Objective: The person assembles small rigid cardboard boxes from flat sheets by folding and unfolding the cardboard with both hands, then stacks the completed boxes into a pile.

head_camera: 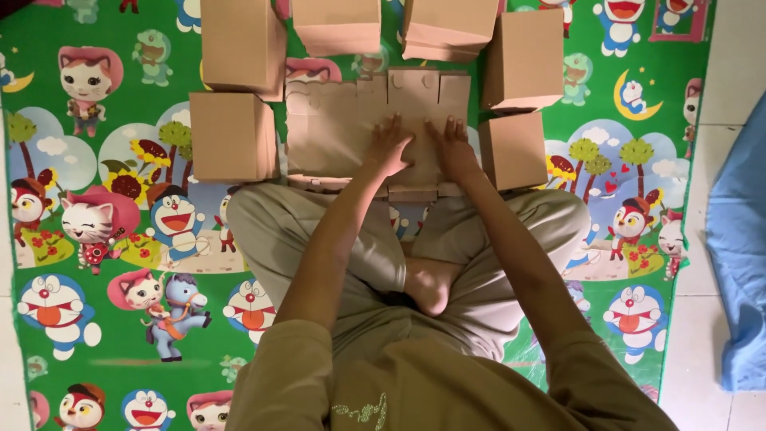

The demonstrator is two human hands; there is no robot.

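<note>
Flat blank: brown corrugated cardboard sheet [343, 128], unfolded, with notched tabs along its top edge, lying at upper centre of the frame on the mat.
Left hand [389, 148]: pressing palm-down on the sheet, fingers spread flat, gripping nothing.
Right hand [452, 148]: pressing flat just beside the left, fingers splayed, gripping nothing.
Folded boxes: six plain brown cartons, boxy and matte, ringing the sheet; the nearest ones are sitting at the left [231, 136] and right [513, 149].
Floor mat [104, 319]: glossy green, printed with cartoon cats and trees.
Legs: crossed in beige trousers [279, 223], lying below the sheet.
Blue cloth [738, 239]: lying crumpled at the right edge.
</note>
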